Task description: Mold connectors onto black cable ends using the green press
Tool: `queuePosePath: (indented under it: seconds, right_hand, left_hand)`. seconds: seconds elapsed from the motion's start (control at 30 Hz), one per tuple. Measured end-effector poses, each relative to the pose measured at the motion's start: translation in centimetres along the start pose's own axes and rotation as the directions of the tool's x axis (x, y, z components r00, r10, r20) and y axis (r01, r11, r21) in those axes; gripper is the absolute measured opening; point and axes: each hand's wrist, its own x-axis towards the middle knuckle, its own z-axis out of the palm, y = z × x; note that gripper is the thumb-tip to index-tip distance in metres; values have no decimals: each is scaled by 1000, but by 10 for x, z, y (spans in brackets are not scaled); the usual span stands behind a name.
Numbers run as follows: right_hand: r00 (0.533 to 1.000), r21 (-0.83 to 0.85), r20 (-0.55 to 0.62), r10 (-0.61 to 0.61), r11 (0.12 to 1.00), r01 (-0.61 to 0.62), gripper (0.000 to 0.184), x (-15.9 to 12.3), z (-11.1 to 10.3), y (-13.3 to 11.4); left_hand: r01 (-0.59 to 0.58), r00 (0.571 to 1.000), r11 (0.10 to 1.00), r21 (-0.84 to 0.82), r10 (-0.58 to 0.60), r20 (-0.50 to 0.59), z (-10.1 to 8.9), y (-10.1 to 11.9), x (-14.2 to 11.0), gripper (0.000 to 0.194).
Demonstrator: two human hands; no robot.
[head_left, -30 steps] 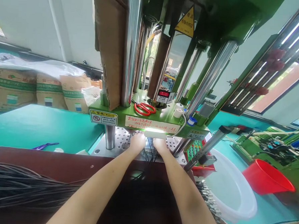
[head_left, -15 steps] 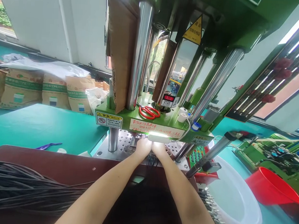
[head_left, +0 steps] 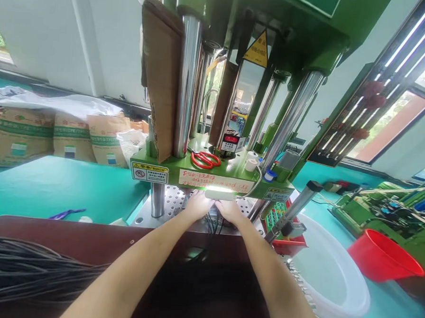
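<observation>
Both my arms reach under the green press plate, over the perforated metal bed. My left hand lies just left of the middle, close to my right hand. The lamp and the plate's edge cover the fingers of both, so their grip does not show. Black cables hang out between the two wrists, over the front edge of the bed. Part of a metal mould seems to lie beneath the hands, mostly hidden.
Red-handled scissors rest on the press plate. A bundle of black cables lies on the brown table at left. To the right stand a green button panel, a white tub and a red bucket.
My hands came together at the middle half a second ago and now sit slightly apart, still under the plate. The camera view has shifted a little.
</observation>
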Motion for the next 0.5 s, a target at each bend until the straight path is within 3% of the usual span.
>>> queuePosePath:
  seconds: [0.23, 0.5]
  right_hand:
    - [995, -7, 83, -59, 998, 60, 33, -4, 6, 7]
    - [998, 95, 61, -13, 995, 7, 32, 13, 8, 6]
  left_hand:
    - [-174, 978, 985, 2, 172, 114, -1, -31, -12, 44]
    - [-79, 971, 996, -28, 83, 222, 1, -31, -4, 48]
